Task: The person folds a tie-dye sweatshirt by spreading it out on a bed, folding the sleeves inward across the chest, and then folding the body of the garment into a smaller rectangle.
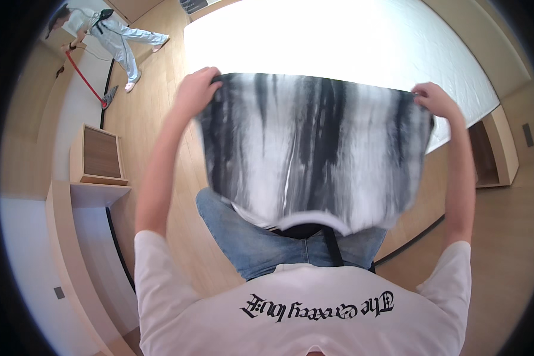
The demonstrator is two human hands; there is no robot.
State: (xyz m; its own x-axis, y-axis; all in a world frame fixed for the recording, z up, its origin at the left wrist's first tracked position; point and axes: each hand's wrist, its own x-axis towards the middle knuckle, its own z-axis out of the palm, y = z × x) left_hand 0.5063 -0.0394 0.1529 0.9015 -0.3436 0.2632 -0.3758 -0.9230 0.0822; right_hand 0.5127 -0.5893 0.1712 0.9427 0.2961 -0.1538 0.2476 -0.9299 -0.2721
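Observation:
A cloth item with black, grey and white vertical streaks [311, 147] is spread out in front of me, held by its two far corners. My left hand [199, 90] pinches the far left corner. At the far right corner, the fingers of my right hand [437, 101] are closed on the fabric. The cloth's near edge hangs over my lap, and a pale curved band [313, 218] shows there. Whether it is a pillowcase or a garment, I cannot tell. Beyond it lies a bare white mattress [338, 40], partly hidden by the cloth.
At the far left a person [115, 35] works a mop with a red handle [83, 76] on the wood floor [160, 84]. A wooden cabinet [101, 153] and a shelf unit [100, 189] line the left wall. An open bedside compartment [485, 153] stands at right.

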